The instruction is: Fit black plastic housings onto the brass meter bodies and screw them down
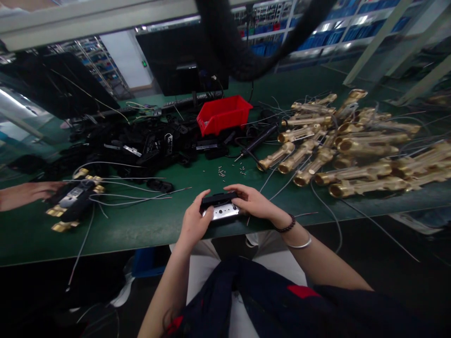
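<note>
Both my hands hold one small black part with a silver metal plate (221, 210) at the near edge of the green table (148, 220). My left hand (195, 220) grips its left end, thumb on the plate. My right hand (254, 203) curls over its right end and top. Tiny screws (221, 172) lie scattered just beyond it.
A pile of brass fittings with wires (352, 141) fills the right side. Black parts (141, 145) are heaped at the back left, beside a red bin (222, 114). Another person's hand (24, 193) rests at the far left on a black and brass assembly (75, 199).
</note>
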`<state>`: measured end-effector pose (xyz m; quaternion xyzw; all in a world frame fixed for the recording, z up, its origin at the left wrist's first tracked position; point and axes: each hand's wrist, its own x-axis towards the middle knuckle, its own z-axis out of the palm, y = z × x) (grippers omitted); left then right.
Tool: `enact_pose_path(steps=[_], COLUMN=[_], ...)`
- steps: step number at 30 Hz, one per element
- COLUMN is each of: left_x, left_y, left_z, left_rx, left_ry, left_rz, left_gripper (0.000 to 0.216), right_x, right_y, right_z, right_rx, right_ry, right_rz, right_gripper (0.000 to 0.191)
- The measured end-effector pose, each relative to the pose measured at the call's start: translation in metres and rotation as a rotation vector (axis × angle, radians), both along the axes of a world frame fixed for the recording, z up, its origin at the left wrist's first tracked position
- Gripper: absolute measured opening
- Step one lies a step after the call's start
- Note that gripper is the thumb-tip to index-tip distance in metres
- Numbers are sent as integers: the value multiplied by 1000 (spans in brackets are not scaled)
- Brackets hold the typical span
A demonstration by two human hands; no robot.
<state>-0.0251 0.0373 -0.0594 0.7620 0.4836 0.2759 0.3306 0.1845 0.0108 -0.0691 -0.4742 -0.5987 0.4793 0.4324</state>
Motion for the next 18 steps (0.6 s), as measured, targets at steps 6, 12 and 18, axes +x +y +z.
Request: enact_pose_path(steps=[6, 12, 18], left_x=[4, 5, 6], left_y=[0, -1, -2], left_z=[-2, -2, -3], left_rx=[5, 66, 84], left_ry=[1, -5, -5], left_rz=[38, 57, 60], left_gripper=[37, 24, 21], right_x=[-8, -15, -1], right_y=[4, 4, -9], right_z=[1, -3, 2], right_rx=[-40, 3, 26], right_ry=[-36, -55, -7], right_rz=[-126, -172, 1], right_gripper=[29, 22, 44])
